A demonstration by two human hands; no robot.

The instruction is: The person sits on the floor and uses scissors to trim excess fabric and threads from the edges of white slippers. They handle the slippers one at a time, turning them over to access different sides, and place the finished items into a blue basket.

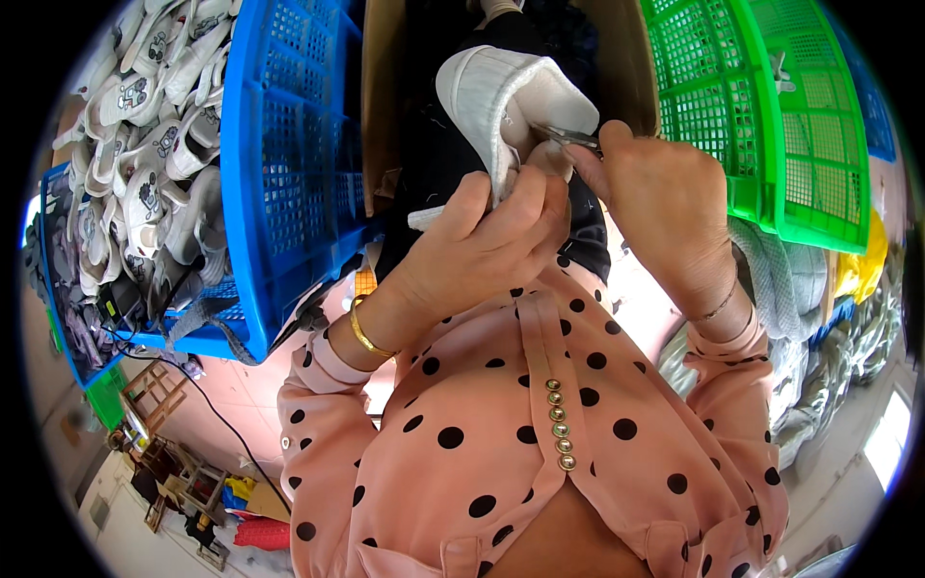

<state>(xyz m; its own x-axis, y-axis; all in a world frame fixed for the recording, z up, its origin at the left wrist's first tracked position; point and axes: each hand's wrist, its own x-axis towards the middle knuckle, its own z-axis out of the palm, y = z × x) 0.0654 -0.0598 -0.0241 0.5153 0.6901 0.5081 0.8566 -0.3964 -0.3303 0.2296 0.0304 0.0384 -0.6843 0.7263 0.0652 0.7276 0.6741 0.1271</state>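
Head view: my left hand (482, 241) pinches the white shoe piece (511, 96) above my lap, right hand (655, 193) fingers clenched on small scissors (568, 137) at its edge, blue crate (289, 164) beside.

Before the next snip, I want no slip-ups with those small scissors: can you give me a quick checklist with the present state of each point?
1. Left hand grips the white shoe upper at its lower edge: ok.
2. Right hand holds the small metal scissors: ok.
3. Scissor tips meet the upper's edge: ok.
4. Left fingertips clear of the blades: not ok, they sit right beside them.
5. What exactly lies between the blades: cannot tell, too small.
6. Blue crate of white uppers and green crate within reach on either side: ok.
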